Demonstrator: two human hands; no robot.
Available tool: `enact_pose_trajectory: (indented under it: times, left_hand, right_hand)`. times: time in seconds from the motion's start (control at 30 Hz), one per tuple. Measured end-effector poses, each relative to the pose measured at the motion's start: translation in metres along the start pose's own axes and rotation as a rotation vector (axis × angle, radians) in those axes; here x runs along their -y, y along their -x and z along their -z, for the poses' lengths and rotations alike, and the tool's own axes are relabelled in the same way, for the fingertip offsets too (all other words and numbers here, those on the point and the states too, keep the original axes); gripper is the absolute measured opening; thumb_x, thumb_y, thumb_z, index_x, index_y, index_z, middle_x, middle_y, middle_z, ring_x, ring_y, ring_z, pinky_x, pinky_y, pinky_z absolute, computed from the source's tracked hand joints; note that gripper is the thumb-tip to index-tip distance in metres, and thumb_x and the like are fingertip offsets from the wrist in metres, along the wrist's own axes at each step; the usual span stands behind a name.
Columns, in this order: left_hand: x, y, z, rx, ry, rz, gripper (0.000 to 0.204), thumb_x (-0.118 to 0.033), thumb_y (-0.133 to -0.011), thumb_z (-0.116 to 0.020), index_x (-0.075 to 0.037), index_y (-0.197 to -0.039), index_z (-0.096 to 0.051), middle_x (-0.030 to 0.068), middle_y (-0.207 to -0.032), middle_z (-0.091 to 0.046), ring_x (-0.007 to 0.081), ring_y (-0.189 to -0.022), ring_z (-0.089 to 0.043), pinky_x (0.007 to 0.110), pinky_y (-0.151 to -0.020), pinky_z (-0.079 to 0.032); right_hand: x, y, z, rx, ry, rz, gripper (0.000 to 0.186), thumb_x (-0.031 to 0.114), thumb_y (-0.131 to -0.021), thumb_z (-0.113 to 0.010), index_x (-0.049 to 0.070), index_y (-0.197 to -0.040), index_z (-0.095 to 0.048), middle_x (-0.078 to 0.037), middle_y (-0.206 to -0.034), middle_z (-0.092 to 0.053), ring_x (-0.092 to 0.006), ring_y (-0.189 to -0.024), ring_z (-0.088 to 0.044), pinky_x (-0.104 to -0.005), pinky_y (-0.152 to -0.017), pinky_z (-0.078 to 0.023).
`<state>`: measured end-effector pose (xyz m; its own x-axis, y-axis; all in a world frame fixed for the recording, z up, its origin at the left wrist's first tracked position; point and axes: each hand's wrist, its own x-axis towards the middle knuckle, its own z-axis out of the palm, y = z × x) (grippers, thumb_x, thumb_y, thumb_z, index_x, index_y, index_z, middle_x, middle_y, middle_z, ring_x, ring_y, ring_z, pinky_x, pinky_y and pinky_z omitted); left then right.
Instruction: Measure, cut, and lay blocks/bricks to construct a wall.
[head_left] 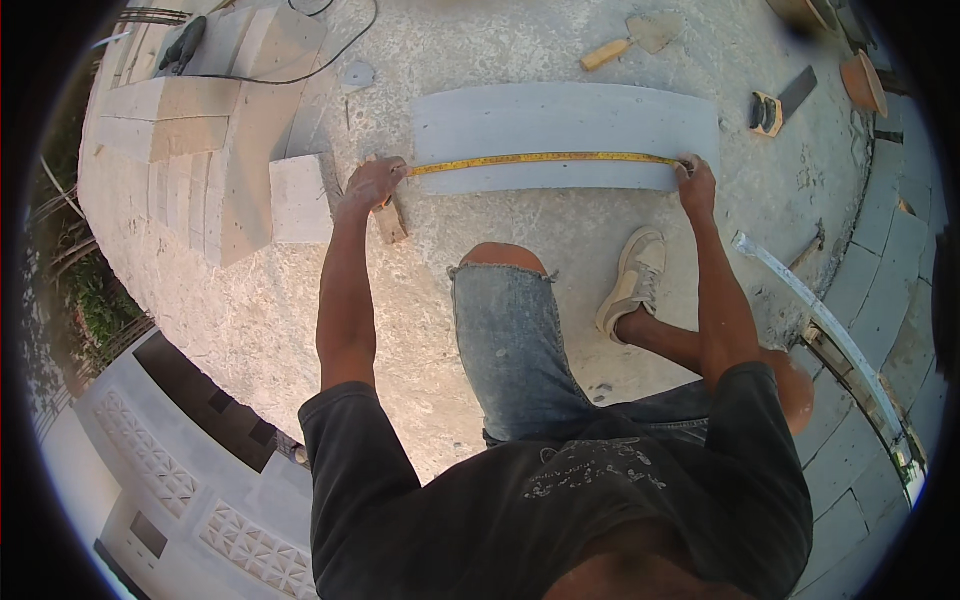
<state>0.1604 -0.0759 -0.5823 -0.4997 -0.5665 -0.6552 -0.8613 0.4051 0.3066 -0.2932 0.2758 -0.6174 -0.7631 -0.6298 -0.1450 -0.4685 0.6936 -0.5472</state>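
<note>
A long grey block (566, 120) lies across the concrete floor in front of me, with a yellow tape measure (530, 159) stretched along its near part. My left hand (376, 182) is closed on the tape at the left, just beyond the block's left end, above a small piece of wood (392, 225). My right hand (695, 182) pinches the tape at the block's right end. My denim-covered knee is bent below the block, and my shoe (633, 280) rests on the floor to its right.
Stacked pale blocks (180, 130) stand left, with a black power tool (182, 48) and cable. Beyond lies a trowel (610, 55); right are a handsaw (785, 105), clay-coloured bowl (862, 82) and long metal strip (820, 315). The floor's edge drops toward a building (150, 440) at lower left.
</note>
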Motion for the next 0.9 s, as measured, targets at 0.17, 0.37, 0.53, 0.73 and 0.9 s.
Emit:
enact_pose_trajectory:
  times: [0.17, 0.37, 0.53, 0.73, 0.9]
  left_hand:
    - [-0.027, -0.004, 0.004, 0.019, -0.042, 0.049, 0.034, -0.043, -0.096, -0.048, -0.018, -0.109, -0.066, 0.0089, -0.080, -0.066, 0.0244, -0.071, -0.065, 0.040, -0.072, -0.050]
    - [-0.021, 0.001, 0.010, 0.039, -0.092, 0.085, 0.033, -0.043, -0.096, -0.049, -0.022, -0.115, -0.066, 0.0091, -0.095, -0.071, 0.0276, -0.086, -0.068, 0.044, -0.084, -0.050]
    - [-0.026, -0.003, 0.010, 0.074, -0.065, 0.108, 0.033, -0.043, -0.096, -0.050, -0.022, -0.116, -0.067, 0.0090, -0.096, -0.071, 0.0276, -0.087, -0.068, 0.044, -0.084, -0.050]
    - [-0.017, -0.007, 0.005, 0.099, -0.017, 0.151, 0.034, -0.044, -0.095, -0.052, -0.021, -0.116, -0.067, 0.0115, -0.097, -0.070, 0.0280, -0.088, -0.067, 0.043, -0.083, -0.050]
    - [-0.010, -0.011, -0.004, -0.002, 0.055, -0.070, 0.034, -0.036, -0.092, -0.054, -0.011, -0.112, -0.067, 0.0110, -0.087, -0.067, 0.0257, -0.085, -0.065, 0.039, -0.077, -0.048]
  right_hand:
    - [0.007, 0.014, 0.005, -0.170, 0.269, 0.197, 0.027, 0.013, -0.086, -0.066, 0.008, -0.113, -0.065, -0.017, -0.110, -0.060, -0.0335, -0.103, -0.059, -0.0422, -0.089, -0.048]
    - [0.029, 0.016, 0.011, 0.006, 0.276, 0.071, 0.030, 0.013, -0.087, -0.064, 0.009, -0.117, -0.064, -0.016, -0.116, -0.057, -0.0342, -0.106, -0.058, -0.0427, -0.091, -0.048]
    - [0.014, 0.012, 0.021, 0.025, 0.436, 0.235, 0.030, 0.012, -0.089, -0.058, 0.009, -0.119, -0.061, -0.012, -0.116, -0.058, -0.0335, -0.103, -0.061, -0.0431, -0.086, -0.051]
    - [0.011, 0.002, 0.034, 0.167, 0.533, 0.303, 0.020, 0.011, -0.091, -0.055, 0.005, -0.110, -0.059, -0.013, -0.112, -0.059, -0.0335, -0.100, -0.061, -0.0445, -0.081, -0.052]
    - [0.008, -0.003, 0.047, 0.198, 0.580, 0.311, 0.019, 0.012, -0.091, -0.056, 0.004, -0.108, -0.058, -0.013, -0.109, -0.060, -0.0348, -0.098, -0.062, -0.0450, -0.080, -0.052]
